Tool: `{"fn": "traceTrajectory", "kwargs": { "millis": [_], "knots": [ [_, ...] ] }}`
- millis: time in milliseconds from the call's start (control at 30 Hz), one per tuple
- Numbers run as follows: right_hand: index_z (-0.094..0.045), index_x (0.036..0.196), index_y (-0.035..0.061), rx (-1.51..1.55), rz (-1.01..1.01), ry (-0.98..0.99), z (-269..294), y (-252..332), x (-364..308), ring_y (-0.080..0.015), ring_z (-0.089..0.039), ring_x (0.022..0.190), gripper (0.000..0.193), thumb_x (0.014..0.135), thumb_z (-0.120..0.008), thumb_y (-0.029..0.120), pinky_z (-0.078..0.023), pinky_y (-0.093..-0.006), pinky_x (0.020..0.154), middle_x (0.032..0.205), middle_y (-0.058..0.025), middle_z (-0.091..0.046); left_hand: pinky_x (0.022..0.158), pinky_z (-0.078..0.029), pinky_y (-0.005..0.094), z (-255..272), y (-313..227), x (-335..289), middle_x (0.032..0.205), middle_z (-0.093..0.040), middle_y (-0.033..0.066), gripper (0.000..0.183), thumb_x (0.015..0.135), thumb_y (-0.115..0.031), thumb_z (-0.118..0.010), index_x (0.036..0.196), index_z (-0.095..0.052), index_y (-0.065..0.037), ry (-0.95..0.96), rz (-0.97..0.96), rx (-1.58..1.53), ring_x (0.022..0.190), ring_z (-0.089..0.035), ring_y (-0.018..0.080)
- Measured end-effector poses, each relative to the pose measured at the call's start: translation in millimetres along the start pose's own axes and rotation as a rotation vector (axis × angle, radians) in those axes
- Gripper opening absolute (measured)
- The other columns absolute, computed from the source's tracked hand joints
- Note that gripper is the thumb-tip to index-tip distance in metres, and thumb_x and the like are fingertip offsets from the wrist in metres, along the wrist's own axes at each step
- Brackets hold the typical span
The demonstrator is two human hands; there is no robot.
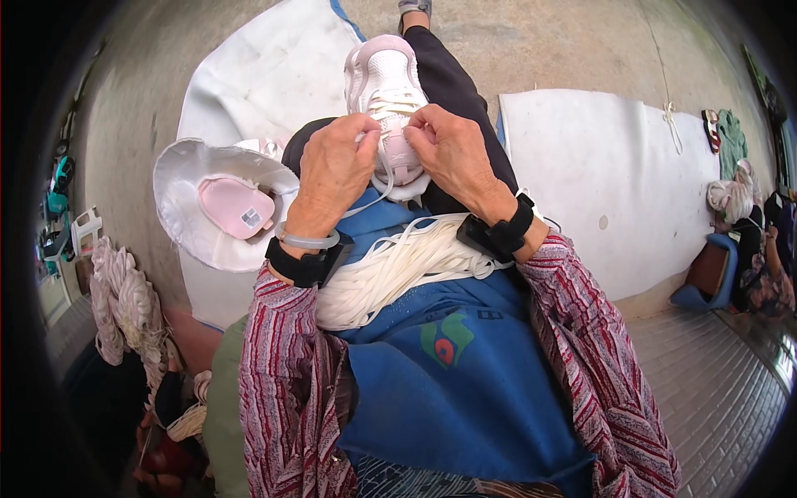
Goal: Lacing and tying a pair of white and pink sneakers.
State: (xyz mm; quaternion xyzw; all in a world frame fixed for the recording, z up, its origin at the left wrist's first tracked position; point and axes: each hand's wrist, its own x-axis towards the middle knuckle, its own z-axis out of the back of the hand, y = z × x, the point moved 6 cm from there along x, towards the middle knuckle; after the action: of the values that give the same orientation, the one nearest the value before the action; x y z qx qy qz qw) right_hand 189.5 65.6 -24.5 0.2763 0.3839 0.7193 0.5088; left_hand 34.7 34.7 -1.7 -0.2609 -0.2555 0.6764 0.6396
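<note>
A white and pale pink sneaker (390,70) rests between my legs, toe pointing away from me. A cream shoelace (385,163) crosses its upper part, and one loose length hangs down over the pink tongue (400,148). My left hand (339,166) is closed at the left eyelet row, thumb and forefinger pinching the lace. On the opposite side my right hand (452,153) is closed too, its fingertips pinched at the lace by the right eyelets. The fingers partly hide what they grip. Across my blue apron (448,382) lies a thick bundle of cream laces (398,270).
To the left, a white fabric piece (178,195) cups a pink shoe part (235,207). White sheets (606,191) cover the floor on both sides. Bunches of pale shoes or laces (124,303) hang at the far left. At the right, a person sits by a blue chair (706,274).
</note>
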Motion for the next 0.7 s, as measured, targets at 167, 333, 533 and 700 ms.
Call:
{"fn": "traceTrajectory", "kwargs": {
  "millis": [167, 333, 533, 700],
  "knots": [
    [-0.065, 0.086, 0.0032, 0.012, -0.043, 0.012, -3, 2, 3, -0.0364, -0.065, 0.072, 0.013, 0.082, -0.061, 0.015, -0.051, -0.0419, 0.065, 0.076, -0.018, -0.066, 0.068, -0.05, 0.04, 2, -7, 1, 0.084, -0.067, 0.0176, 0.014, 0.085, -0.015, -0.061, 0.09, -0.066, -0.002, 0.008, 0.034, 0.231, 0.073, -0.066, 0.0333],
    [-0.066, 0.086, 0.0048, 0.022, 0.005, 0.004, -5, 3, 6, -0.0358, -0.065, 0.072, 0.012, 0.082, -0.061, 0.015, -0.052, -0.0417, 0.066, 0.077, -0.0174, -0.066, 0.068, -0.05, 0.0413, 2, -4, 4, 0.082, -0.067, 0.0182, 0.014, 0.085, -0.016, -0.061, 0.089, -0.065, -0.003, 0.007, -0.015, 0.238, 0.074, -0.065, 0.035],
    [-0.067, 0.085, 0.0046, 0.017, -0.035, 0.024, -5, 0, 7, -0.036, -0.065, 0.073, 0.012, 0.081, -0.061, 0.014, -0.052, -0.0418, 0.067, 0.077, -0.0175, -0.066, 0.068, -0.05, 0.0419, 0, 3, 8, 0.079, -0.066, 0.0193, 0.016, 0.086, -0.018, -0.06, 0.089, -0.065, -0.004, 0.077, 0.112, 0.087, 0.075, -0.064, 0.037],
    [-0.069, 0.081, 0.0039, -0.024, 0.005, 0.027, -5, -1, 7, -0.036, -0.065, 0.073, 0.013, 0.079, -0.062, 0.014, -0.052, -0.0416, 0.067, 0.077, -0.018, -0.066, 0.068, -0.05, 0.041, -2, -7, 9, 0.076, -0.066, 0.0188, 0.018, 0.086, -0.021, -0.059, 0.091, -0.067, -0.005, 0.078, 0.085, 0.306, 0.072, -0.065, 0.0349]
  ]
}}
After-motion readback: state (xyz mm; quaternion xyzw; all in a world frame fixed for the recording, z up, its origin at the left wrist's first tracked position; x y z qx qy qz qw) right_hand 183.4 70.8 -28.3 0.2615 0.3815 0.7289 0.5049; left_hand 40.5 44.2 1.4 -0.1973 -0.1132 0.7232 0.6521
